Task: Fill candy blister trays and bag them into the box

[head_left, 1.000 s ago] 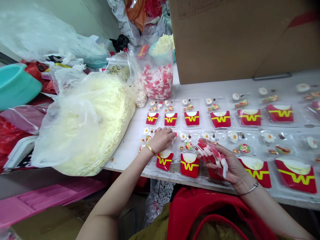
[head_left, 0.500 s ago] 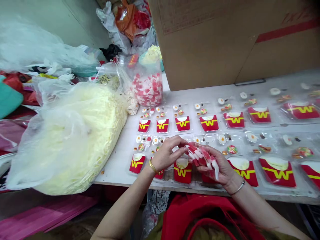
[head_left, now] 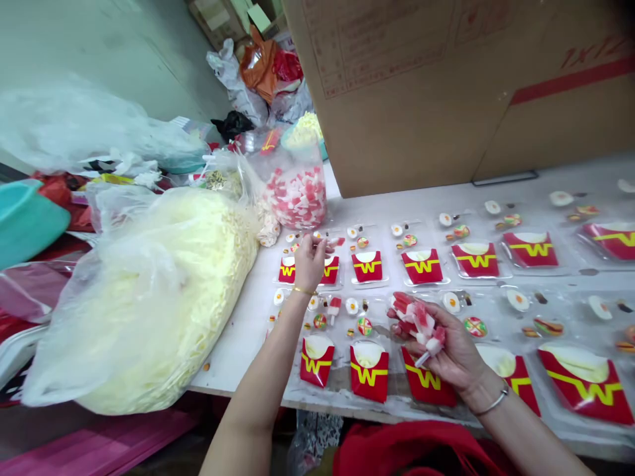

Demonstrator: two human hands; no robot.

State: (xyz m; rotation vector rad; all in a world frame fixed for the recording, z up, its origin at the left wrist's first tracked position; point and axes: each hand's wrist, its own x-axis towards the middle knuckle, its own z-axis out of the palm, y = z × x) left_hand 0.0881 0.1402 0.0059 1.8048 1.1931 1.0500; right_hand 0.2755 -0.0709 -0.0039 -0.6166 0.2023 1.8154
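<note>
My left hand (head_left: pixel 308 263) reaches over the back row, its fingers pinched on a small red-and-white toy popsicle (head_left: pixel 338 242). My right hand (head_left: pixel 459 354) is cupped palm up around a bunch of the same toy popsicles (head_left: pixel 417 322), above the front row. Two rows of clear plastic blister trays lie on the table, each with a red toy fries box (head_left: pixel 368 266) marked with a yellow W, a toy fried egg (head_left: pixel 451 302) and a toy pizza (head_left: pixel 364 326). In the front row, another popsicle (head_left: pixel 334 308) lies in a tray.
A clear bag of red-and-white popsicles (head_left: pixel 297 198) stands at the back. Left of the rows rests a large bag of pale yellow pieces (head_left: pixel 198 291). Behind the trays rises a big cardboard box (head_left: pixel 421 99). A teal basin (head_left: pixel 30 225) is at far left.
My left hand has left the bunch in my right hand and moved left and away to the back row with a popsicle. My right hand keeps the bunch; the view has shifted slightly.
</note>
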